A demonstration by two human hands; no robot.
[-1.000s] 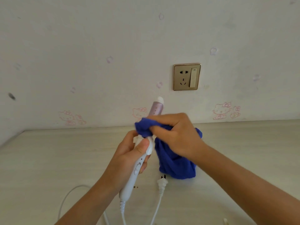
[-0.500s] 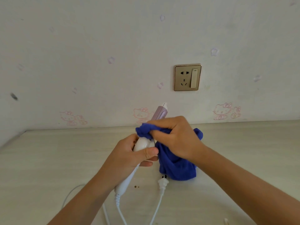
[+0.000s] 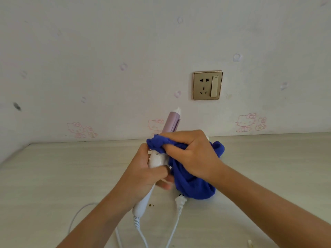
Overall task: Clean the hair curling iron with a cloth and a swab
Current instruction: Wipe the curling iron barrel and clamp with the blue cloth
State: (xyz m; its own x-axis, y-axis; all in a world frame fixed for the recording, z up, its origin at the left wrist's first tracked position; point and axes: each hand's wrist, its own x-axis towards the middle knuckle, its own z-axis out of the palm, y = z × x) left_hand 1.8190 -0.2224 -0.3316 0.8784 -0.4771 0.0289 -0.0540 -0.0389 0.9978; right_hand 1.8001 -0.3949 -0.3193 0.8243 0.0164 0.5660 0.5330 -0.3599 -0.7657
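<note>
Head camera view: the left hand [image 3: 143,173] grips the white handle of the hair curling iron [image 3: 161,151], its fingers closed around it, holding it tilted above the bench [image 3: 53,176] with the lilac barrel pointing up toward the wall socket [image 3: 207,85]. The right hand [image 3: 192,153] clamps a blue cloth [image 3: 193,187] around the barrel's base. Its white cord [image 3: 141,233] trails down, the plug [image 3: 180,201] lying just beside the cloth.

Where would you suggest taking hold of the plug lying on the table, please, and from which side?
Take the plug by its white body, from above, pinching across its two sides. It lies flat on the table with its prongs pointing away under the cloth and its cord trailing toward the person, so both ends are awkward to approach and the sides look free.
</note>
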